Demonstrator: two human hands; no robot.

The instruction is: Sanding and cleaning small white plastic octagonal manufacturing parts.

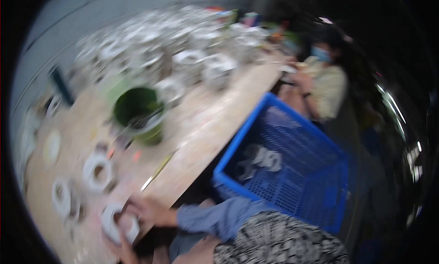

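Observation:
A white ring-shaped piece with a wide hole is held low over the near left edge of the table. My left hand grips its lower side, fingers closed against the rim. From the right, my right hand holds its upper right side, with some fingers at the hole. Motion blur hides the exact finger contacts. Just beyond lie two more white pieces with holes, one broad-rimmed and one on its left.
A green bucket with tools inside stands mid-table. Many white pieces crowd the far side. A yellow strip lies near the table edge. Right of it, a blue crate holds a few white pieces. A masked person sits beyond.

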